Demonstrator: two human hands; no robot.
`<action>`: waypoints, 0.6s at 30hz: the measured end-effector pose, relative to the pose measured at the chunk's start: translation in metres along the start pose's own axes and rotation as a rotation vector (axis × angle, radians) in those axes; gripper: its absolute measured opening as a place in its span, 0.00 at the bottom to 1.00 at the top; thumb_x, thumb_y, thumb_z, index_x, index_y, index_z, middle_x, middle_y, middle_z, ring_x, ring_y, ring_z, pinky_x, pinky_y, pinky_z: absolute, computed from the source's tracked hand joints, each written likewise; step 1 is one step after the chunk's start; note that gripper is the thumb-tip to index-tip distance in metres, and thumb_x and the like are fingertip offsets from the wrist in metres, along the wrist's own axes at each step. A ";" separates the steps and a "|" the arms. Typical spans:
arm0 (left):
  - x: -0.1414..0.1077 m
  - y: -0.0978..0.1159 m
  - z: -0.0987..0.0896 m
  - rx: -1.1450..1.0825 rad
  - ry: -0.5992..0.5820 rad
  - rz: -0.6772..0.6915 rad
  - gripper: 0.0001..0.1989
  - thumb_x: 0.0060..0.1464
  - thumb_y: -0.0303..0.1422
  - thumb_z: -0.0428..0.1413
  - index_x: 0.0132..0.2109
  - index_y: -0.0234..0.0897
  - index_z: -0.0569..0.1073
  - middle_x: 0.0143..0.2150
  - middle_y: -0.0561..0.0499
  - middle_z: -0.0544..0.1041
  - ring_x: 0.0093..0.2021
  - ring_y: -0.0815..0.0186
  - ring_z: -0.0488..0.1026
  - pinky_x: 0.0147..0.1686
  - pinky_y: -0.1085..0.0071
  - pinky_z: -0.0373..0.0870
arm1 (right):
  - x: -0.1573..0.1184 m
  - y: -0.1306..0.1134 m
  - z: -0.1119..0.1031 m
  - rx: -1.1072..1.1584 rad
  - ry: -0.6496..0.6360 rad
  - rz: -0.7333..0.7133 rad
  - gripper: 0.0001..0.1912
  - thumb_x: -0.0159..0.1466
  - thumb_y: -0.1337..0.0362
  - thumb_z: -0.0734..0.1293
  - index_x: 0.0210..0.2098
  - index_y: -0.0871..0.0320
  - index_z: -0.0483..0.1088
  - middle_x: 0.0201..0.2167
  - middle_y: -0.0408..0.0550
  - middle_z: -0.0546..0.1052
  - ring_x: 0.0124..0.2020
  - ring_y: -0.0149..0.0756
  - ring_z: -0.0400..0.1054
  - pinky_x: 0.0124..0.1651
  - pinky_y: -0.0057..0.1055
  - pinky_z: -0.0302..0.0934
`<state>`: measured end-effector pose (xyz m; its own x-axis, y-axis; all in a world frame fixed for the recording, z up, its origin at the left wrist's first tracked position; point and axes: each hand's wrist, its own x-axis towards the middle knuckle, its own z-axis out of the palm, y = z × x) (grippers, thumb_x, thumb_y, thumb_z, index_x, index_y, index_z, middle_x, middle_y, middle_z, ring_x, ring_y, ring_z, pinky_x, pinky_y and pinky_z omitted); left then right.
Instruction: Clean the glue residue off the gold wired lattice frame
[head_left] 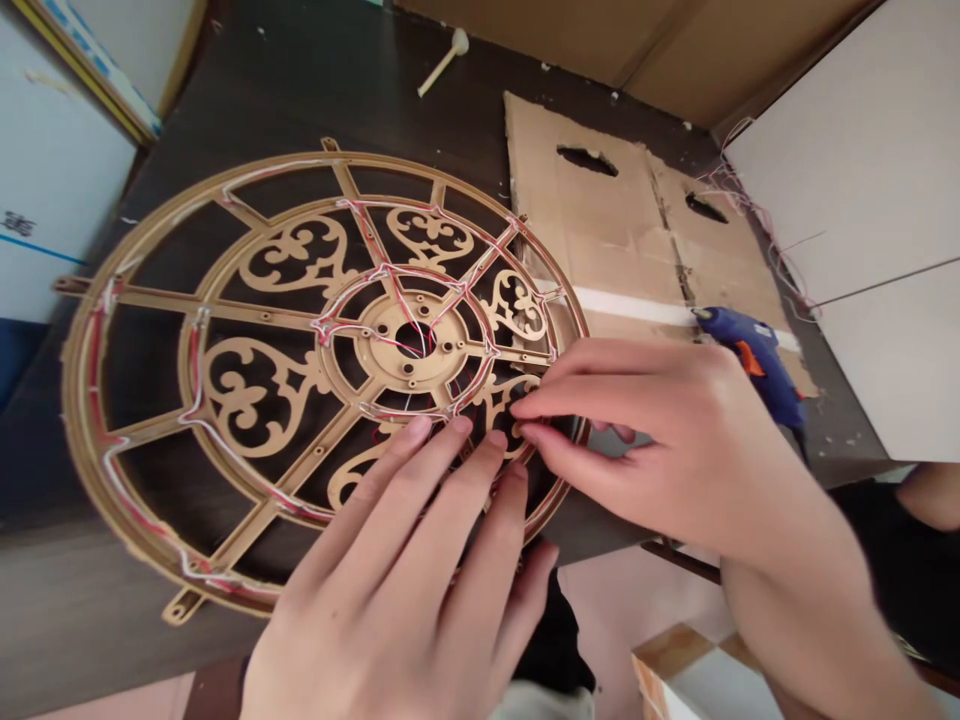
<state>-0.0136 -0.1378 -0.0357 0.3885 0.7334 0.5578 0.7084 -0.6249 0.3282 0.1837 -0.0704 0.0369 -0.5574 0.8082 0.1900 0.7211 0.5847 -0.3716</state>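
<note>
My left hand point(420, 560) lies flat, fingers spread, on the gold frame point(300, 370) at centre, while my right hand point(660, 440) pinches its wire point(525, 408), glue gun point(754, 360) just behind.

Two hands are in view, the left hand point(420, 560) at six o'clock and the right hand point(660, 440) at four o'clock, both over one round gold frame point(225, 400) that fills the nine o'clock side. That frame shows six scroll panels around its one hub. At two o'clock lies one cardboard sheet point(622, 240) with two cut holes, one blue glue gun point(750, 360) sits at three o'clock, and one white stick point(444, 60) lies at twelve o'clock.
</note>
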 end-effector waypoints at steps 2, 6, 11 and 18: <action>0.001 0.000 0.000 0.002 0.011 0.002 0.16 0.66 0.34 0.62 0.56 0.28 0.79 0.57 0.44 0.82 0.64 0.52 0.74 0.72 0.56 0.65 | 0.008 0.004 -0.005 -0.021 -0.092 -0.055 0.10 0.65 0.76 0.70 0.31 0.57 0.79 0.35 0.43 0.82 0.33 0.31 0.75 0.35 0.29 0.66; 0.001 0.000 -0.001 -0.001 0.034 0.027 0.15 0.67 0.33 0.61 0.55 0.27 0.79 0.57 0.43 0.81 0.63 0.52 0.75 0.71 0.56 0.65 | 0.020 0.010 -0.013 -0.103 -0.209 -0.170 0.11 0.69 0.73 0.67 0.33 0.56 0.79 0.37 0.45 0.81 0.33 0.34 0.74 0.36 0.32 0.65; -0.001 -0.002 -0.001 -0.004 0.033 0.027 0.16 0.66 0.33 0.61 0.56 0.27 0.78 0.58 0.43 0.81 0.63 0.53 0.75 0.71 0.56 0.65 | 0.030 0.014 -0.018 -0.127 -0.326 -0.279 0.13 0.71 0.72 0.65 0.32 0.55 0.76 0.35 0.43 0.78 0.31 0.32 0.71 0.35 0.33 0.63; -0.004 -0.002 0.000 -0.008 0.042 0.047 0.16 0.67 0.34 0.61 0.55 0.25 0.78 0.56 0.43 0.82 0.62 0.53 0.76 0.72 0.57 0.64 | 0.042 0.013 -0.022 -0.163 -0.409 -0.429 0.14 0.71 0.72 0.65 0.30 0.54 0.76 0.30 0.41 0.74 0.31 0.33 0.68 0.35 0.35 0.60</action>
<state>-0.0164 -0.1391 -0.0387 0.3965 0.6914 0.6039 0.6851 -0.6608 0.3067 0.1789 -0.0271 0.0603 -0.9015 0.4247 -0.0838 0.4328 0.8814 -0.1891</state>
